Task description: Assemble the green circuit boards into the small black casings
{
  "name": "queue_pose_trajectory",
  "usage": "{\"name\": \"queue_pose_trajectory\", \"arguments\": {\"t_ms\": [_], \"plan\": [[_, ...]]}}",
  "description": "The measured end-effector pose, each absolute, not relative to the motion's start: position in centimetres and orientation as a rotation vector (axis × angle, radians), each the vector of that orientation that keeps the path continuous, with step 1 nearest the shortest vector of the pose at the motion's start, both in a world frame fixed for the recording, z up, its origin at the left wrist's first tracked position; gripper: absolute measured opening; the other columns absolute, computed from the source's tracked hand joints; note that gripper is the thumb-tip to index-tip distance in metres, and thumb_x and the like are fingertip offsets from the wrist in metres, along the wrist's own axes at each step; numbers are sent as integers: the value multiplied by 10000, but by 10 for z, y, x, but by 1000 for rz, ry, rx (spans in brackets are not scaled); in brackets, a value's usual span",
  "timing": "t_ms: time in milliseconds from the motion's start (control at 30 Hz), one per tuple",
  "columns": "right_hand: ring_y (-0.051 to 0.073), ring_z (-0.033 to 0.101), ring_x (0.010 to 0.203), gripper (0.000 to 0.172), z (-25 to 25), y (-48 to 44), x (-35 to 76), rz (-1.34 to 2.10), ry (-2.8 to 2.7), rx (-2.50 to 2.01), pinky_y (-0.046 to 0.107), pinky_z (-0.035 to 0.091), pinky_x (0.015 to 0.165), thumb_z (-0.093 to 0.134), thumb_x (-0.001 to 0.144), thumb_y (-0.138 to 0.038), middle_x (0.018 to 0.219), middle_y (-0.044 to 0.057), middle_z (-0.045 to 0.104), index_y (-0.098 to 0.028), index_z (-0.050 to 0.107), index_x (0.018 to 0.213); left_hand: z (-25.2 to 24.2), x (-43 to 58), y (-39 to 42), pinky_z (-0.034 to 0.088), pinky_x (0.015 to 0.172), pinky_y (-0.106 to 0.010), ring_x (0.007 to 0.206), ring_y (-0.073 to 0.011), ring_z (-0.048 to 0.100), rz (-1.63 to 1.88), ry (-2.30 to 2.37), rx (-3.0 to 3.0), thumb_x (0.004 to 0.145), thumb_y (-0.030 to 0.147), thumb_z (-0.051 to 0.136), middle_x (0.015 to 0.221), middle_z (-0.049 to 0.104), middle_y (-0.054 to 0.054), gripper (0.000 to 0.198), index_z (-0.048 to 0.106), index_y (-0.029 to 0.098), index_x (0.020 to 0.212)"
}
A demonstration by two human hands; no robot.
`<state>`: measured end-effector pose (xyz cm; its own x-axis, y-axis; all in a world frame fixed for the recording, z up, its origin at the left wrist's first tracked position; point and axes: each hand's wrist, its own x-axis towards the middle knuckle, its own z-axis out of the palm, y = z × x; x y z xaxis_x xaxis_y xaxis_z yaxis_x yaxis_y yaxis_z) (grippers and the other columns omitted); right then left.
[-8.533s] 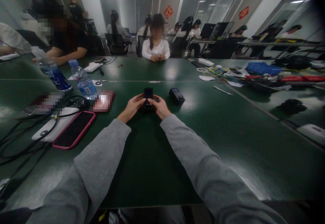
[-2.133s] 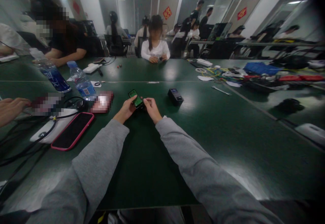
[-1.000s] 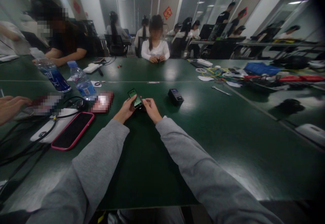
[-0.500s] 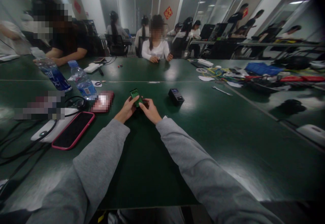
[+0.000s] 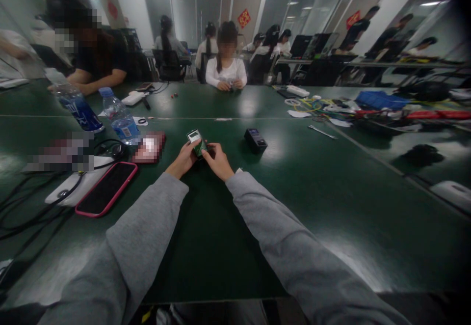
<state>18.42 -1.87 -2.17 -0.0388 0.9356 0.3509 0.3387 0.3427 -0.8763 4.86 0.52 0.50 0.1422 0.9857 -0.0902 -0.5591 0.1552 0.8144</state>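
Between the person's two hands, left of the middle of the green table (image 5: 294,192), sits a small device (image 5: 193,135) with a lit screen, pale at its far end and green toward its near end. Its long axis runs aslant, from far left to near right, so the near end points toward the right hand (image 5: 219,161) and the left long edge lies against the left hand (image 5: 185,158). The left hand is closed on that edge, thumb laid over the screen; it looks to be the hand that bears the device. From the right hand, the device lies just to the left: that thumb rests at the near right corner and the fingers bend along the right edge, but how firmly they grip behind it I cannot tell. The hands are close together, with only the device between them. To the right and a little farther off stands a black box-shaped device (image 5: 255,141), apart from both hands, its long axis also running from far left to near right; the right hand is the nearer one to it. Well to the left and nearer lies a pink-rimmed phone (image 5: 106,190), closer to the left hand, its long axis slanting from near left to far right.
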Motion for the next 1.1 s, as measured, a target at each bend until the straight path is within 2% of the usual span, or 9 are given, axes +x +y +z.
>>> {"name": "queue_pose_trajectory", "arguments": {"t_ms": [333,700,1100], "plan": [[183,655,898,390,-19,-22,185,746,-1618,-1171,363,512,852,611,865,-427,1025,63,661,-204,478,1156,1,46,9,533,740,-284,777,-161,687,1242,748,725,744,249,746,870,741,-63,340,663,138,1054],[185,651,913,381,-15,-24,184,758,-1615,-1182,378,504,876,612,868,-420,1035,62,657,-212,478,1157,1,45,9,528,757,-303,807,-181,690,1225,755,709,750,245,732,881,742,-77,349,666,141,1076],[195,652,918,392,-17,-23,184,736,-1616,-1196,391,504,879,613,865,-419,1035,72,661,-206,481,1166,0,45,10,524,730,-290,786,-178,686,1238,745,738,754,256,728,845,742,-77,293,679,131,1015]]}}
